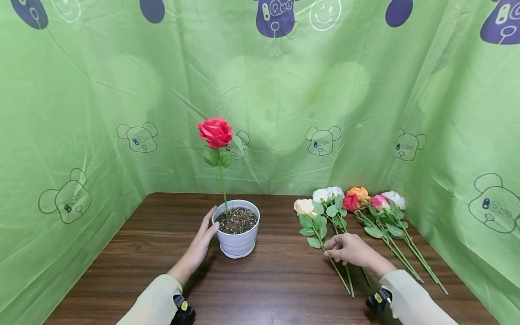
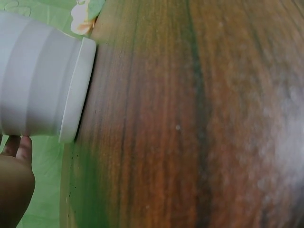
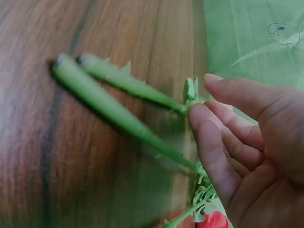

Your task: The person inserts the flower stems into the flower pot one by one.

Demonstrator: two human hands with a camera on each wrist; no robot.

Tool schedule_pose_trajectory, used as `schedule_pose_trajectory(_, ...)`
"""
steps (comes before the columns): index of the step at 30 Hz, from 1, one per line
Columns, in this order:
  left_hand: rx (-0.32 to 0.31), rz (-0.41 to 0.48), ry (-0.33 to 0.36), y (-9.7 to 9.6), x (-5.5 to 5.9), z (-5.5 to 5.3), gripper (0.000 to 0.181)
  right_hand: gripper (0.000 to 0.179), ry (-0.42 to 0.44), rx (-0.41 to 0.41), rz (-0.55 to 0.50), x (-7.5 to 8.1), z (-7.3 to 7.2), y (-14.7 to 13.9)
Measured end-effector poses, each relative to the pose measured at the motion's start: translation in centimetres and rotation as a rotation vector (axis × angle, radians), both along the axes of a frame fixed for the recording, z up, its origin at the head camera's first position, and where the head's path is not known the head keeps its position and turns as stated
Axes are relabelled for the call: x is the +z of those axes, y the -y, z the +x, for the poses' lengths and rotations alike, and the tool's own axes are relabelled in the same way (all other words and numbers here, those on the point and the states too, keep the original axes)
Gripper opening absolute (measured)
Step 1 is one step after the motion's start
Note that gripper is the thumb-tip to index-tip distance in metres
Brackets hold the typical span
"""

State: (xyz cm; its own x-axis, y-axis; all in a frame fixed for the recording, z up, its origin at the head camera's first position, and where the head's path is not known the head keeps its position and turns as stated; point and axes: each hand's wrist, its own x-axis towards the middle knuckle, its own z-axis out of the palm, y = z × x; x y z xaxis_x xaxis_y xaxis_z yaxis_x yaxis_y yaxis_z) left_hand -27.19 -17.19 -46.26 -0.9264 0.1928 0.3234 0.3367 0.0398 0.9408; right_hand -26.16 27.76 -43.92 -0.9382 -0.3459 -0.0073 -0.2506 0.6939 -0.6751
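A red artificial rose [image 1: 215, 133] stands upright in a white pot [image 1: 238, 244] filled with dark soil. My left hand [image 1: 197, 246] touches the pot's left side, fingers fairly straight and thumb near the rim. In the left wrist view, fingertips [image 2: 23, 149] meet the ribbed wall of the pot [image 2: 38, 76]. At the right, my right hand [image 1: 352, 249] pinches the stem of a cream rose [image 1: 304, 207] lying on the table. The right wrist view shows curled fingers [image 3: 213, 152] and thumb around a green stem [image 3: 137, 88]; the exact contact is partly hidden.
White [image 1: 328, 194], orange [image 1: 359, 193], red [image 1: 351, 202] and pink [image 1: 379, 202] flowers lie at the back right of the brown wooden table [image 1: 280, 280], stems toward me. A green printed cloth [image 1: 268, 90] hangs around the back and sides.
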Motion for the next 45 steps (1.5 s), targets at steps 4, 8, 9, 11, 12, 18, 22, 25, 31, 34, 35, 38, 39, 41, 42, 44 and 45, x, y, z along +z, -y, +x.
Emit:
schedule_pose_trajectory(4,0.011,-0.01,-0.004,0.0,0.0,0.1,0.058,0.02,0.05,-0.012,-0.005,-0.3,0.1,-0.1)
schedule_pose_trajectory(8,0.012,-0.003,-0.003,0.0,-0.1,0.1,0.057,0.023,0.074,-0.05,0.013,-0.7,0.2,0.1)
schedule_pose_trajectory(9,0.011,-0.001,-0.003,0.0,-0.1,0.1,0.057,0.024,0.074,-0.061,0.022,-0.7,0.2,0.2)
schedule_pose_trajectory(11,0.006,0.005,-0.002,0.0,-0.1,0.0,0.057,0.023,0.073,-0.079,0.044,-0.8,0.2,0.3)
schedule_pose_trajectory(12,0.005,0.007,-0.001,0.0,-0.1,0.0,0.057,0.023,0.072,-0.082,0.055,-0.9,0.1,0.3)
schedule_pose_trajectory(18,-0.004,0.021,0.001,-0.1,-0.1,-0.2,0.057,0.012,0.08,-0.06,0.051,-1.0,-0.1,0.4)
schedule_pose_trajectory(22,0.002,0.014,-0.002,-0.1,-0.2,-0.3,0.057,0.007,0.09,-0.061,0.031,-1.0,-0.2,0.5)
schedule_pose_trajectory(25,0.005,0.006,-0.007,-0.1,-0.2,-0.2,0.057,0.006,0.089,-0.058,0.016,-0.9,-0.3,0.5)
schedule_pose_trajectory(31,0.008,-0.006,-0.018,0.0,-0.2,-0.2,0.057,0.008,0.064,-0.024,-0.017,-0.1,-0.6,0.7)
schedule_pose_trajectory(34,0.01,-0.011,-0.015,0.0,-0.2,-0.1,0.056,0.009,0.056,-0.024,-0.037,0.5,-0.7,1.0)
schedule_pose_trajectory(35,0.01,-0.013,-0.014,0.0,-0.1,0.0,0.056,0.01,0.053,-0.025,-0.045,0.7,-0.7,1.1)
schedule_pose_trajectory(38,0.004,-0.013,-0.008,0.0,0.0,0.1,0.056,0.011,0.04,-0.021,-0.066,1.3,-0.9,1.3)
schedule_pose_trajectory(39,0.002,-0.012,-0.007,0.0,0.0,0.1,0.056,0.011,0.035,-0.018,-0.071,1.5,-1.0,1.4)
schedule_pose_trajectory(41,-0.003,-0.009,-0.004,0.0,0.1,0.1,0.056,0.012,0.024,-0.008,-0.077,1.7,-1.1,1.6)
schedule_pose_trajectory(42,-0.004,-0.005,-0.004,0.0,0.1,0.1,0.056,0.013,0.02,-0.004,-0.078,1.8,-1.1,1.7)
schedule_pose_trajectory(44,-0.007,0.001,-0.003,0.0,0.1,0.1,0.056,0.015,0.012,0.006,-0.083,2.1,-1.2,1.9)
schedule_pose_trajectory(45,-0.008,0.005,-0.003,0.0,0.0,0.1,0.056,0.015,0.005,0.01,-0.084,2.2,-1.2,2.0)
